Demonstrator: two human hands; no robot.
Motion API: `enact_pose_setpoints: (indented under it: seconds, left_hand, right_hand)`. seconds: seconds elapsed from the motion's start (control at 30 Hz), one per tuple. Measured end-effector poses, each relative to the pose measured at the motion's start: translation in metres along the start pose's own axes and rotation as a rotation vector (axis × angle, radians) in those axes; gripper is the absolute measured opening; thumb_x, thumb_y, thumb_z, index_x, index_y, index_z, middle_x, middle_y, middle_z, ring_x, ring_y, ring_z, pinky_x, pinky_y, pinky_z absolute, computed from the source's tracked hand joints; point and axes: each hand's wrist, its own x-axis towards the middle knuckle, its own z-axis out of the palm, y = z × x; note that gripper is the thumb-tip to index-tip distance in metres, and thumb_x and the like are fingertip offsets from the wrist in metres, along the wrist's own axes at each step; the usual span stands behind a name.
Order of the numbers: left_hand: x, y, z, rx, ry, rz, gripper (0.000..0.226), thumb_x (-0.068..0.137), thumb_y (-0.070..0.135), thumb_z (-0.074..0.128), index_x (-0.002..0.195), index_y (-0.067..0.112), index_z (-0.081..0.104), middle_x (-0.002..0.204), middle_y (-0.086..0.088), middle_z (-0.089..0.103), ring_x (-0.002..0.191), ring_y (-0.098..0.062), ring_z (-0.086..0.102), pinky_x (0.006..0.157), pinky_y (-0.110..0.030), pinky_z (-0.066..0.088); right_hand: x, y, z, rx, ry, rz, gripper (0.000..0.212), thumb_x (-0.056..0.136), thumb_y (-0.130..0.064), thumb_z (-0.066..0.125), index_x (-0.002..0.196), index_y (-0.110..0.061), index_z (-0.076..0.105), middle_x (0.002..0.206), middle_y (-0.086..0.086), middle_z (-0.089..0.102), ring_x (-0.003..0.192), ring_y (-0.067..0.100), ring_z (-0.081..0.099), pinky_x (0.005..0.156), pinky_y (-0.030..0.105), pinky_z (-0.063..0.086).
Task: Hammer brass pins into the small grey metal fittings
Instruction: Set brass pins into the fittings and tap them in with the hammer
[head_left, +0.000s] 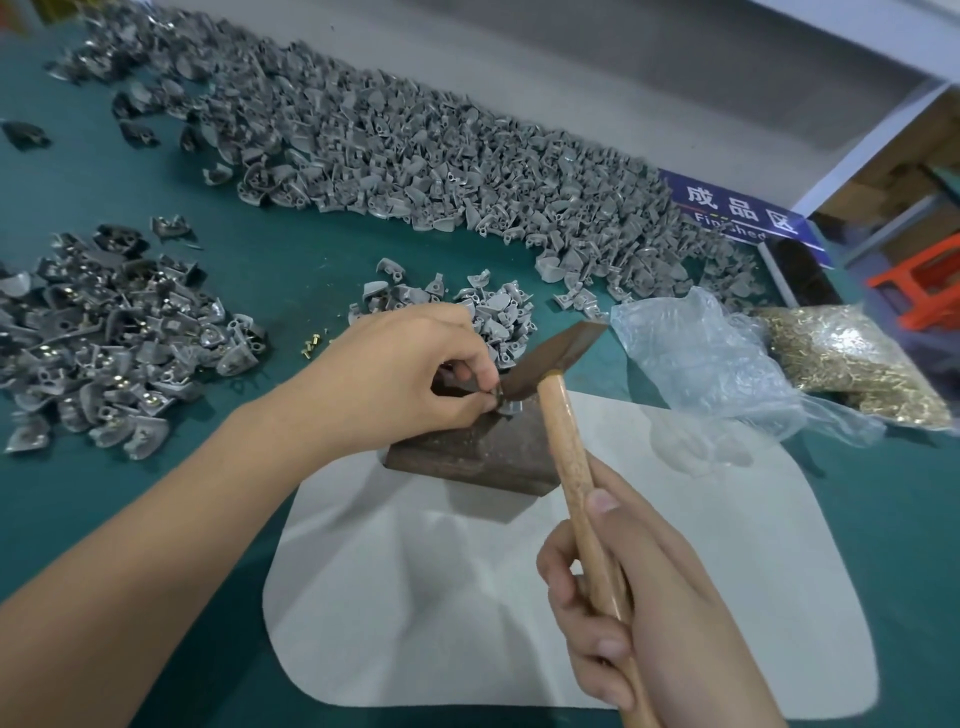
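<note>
My left hand (410, 371) pinches a small grey fitting (508, 406) on top of a dark metal block (478, 452). My right hand (639, 608) grips the wooden handle of a hammer (558, 358). The hammer's dark head rests right at the fitting, just beside my left fingertips. Any brass pin in the fitting is hidden by my fingers and the hammer head. A few loose brass pins (311, 345) lie on the green table left of my left hand.
A long heap of grey fittings (415, 156) runs across the back. A small pile (498, 312) lies behind the block, another pile (114, 332) at left. A bag of brass pins (852, 358) and crumpled plastic (706, 358) sit at right. A grey mat (467, 623) lies under the block.
</note>
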Motion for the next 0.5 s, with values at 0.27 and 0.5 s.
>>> enact_pose_setpoints:
  seconds: [0.27, 0.5]
  left_hand:
    - [-0.0001, 0.0006, 0.0003, 0.037, 0.015, -0.013, 0.006, 0.082, 0.037, 0.080, 0.086, 0.039, 0.075, 0.079, 0.021, 0.056, 0.081, 0.011, 0.055, 0.062, -0.008, 0.029]
    - [0.0007, -0.0002, 0.0010, 0.012, -0.002, -0.025, 0.006, 0.083, 0.039, 0.079, 0.087, 0.036, 0.076, 0.081, 0.017, 0.057, 0.081, 0.005, 0.055, 0.065, -0.015, 0.038]
  right_hand:
    - [-0.0046, -0.0063, 0.0042, -0.025, 0.009, -0.114, 0.047, 0.086, -0.046, 0.054, 0.130, -0.058, 0.064, 0.061, 0.003, 0.037, 0.040, 0.012, 0.025, 0.042, 0.016, 0.028]
    - [-0.0028, -0.0020, 0.0020, -0.070, 0.016, -0.114, 0.037, 0.100, -0.047, 0.062, 0.133, -0.061, 0.060, 0.062, 0.002, 0.036, 0.041, 0.013, 0.026, 0.044, 0.017, 0.028]
